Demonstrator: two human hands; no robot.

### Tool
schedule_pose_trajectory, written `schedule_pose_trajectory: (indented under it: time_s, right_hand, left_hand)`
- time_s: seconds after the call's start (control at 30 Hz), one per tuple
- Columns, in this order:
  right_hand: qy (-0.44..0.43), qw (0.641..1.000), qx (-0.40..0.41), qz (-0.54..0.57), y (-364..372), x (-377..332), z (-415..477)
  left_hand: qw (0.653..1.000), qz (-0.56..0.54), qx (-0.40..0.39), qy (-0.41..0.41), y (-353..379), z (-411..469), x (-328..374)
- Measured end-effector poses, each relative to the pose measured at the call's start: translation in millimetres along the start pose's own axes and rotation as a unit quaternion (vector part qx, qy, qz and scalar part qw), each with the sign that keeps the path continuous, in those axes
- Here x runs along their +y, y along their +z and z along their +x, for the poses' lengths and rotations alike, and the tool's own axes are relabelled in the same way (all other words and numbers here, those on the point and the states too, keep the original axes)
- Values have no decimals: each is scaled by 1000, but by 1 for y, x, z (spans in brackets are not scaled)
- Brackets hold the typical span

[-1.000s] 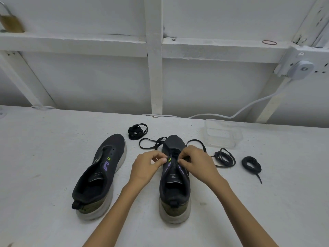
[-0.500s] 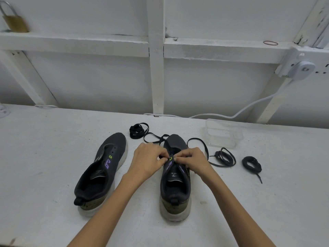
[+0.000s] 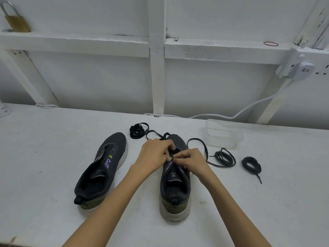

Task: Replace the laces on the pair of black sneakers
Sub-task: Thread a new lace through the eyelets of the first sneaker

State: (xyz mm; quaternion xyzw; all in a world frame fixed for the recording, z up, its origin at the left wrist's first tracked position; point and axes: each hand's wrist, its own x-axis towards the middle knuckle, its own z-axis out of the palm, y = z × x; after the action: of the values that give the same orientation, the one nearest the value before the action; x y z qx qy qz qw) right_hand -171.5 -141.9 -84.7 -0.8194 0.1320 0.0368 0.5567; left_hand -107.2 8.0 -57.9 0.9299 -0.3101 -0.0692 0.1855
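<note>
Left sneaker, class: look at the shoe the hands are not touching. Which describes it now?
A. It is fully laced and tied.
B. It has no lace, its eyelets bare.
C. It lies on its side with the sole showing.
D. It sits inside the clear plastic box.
B: the left sneaker stands upright on the table with empty eyelets, while both hands work on the right sneaker.

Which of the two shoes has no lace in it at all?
The left shoe, lying apart from both hands with bare eyelets. The right shoe has a black lace running from it, and both hands work at its eyelets.
</note>
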Motion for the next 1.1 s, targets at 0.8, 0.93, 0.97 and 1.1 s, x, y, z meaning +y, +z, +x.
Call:
schedule_pose_trajectory:
  time_s: [0.8,0.93,0.97,1.1]
  right_hand:
    - [-35,996,41,76,-30,-27,11]
    - [-58,996,30,57,-39,-22,9]
    - [-59,998,13,24,-40,-17,8]
    - [-43,995,-34,-86,-41,2,4]
  left_hand:
    - [995,-32,71,-58,23,-15,2]
    - [997,-27,42,-52,23,-13,3]
    - [998,-19,33,-50,22,-11,4]
    - [998,15,-11,-60,17,-3,9]
